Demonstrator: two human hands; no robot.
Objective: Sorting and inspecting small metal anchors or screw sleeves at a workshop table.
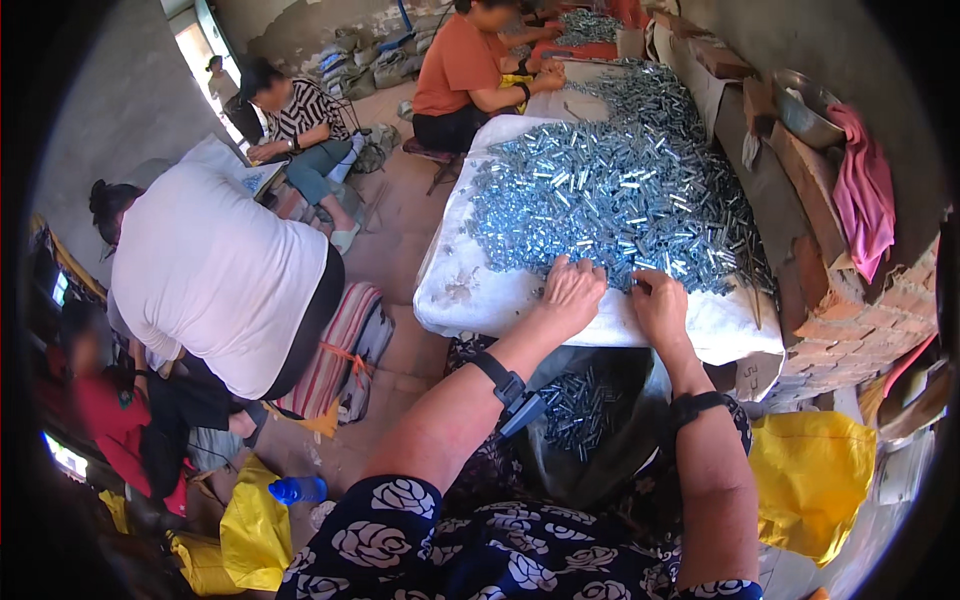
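A broad heap of small silvery metal pieces (610, 190) covers much of a table with a white cloth (455, 270). At the heap's near edge, my left hand (574, 296) rests with its fingers curled down and close together. What lies under those fingertips is hidden. Just to its right, my right hand (660, 308) is closed in a pinch over the cloth, a small dark metal piece (636, 284) seeming to show at the fingertips. Below the table edge, an open dark sack (545, 455) on my lap holds more metal pieces (580, 410).
A person in a white shirt (220, 270) bends over at my left, beside a striped cushion (335, 340). Others sit further off, one in an orange shirt (455, 70) at the table. A brick ledge (870, 325) with a metal bowl (805, 110) and pink cloth (865, 190) runs along the right.
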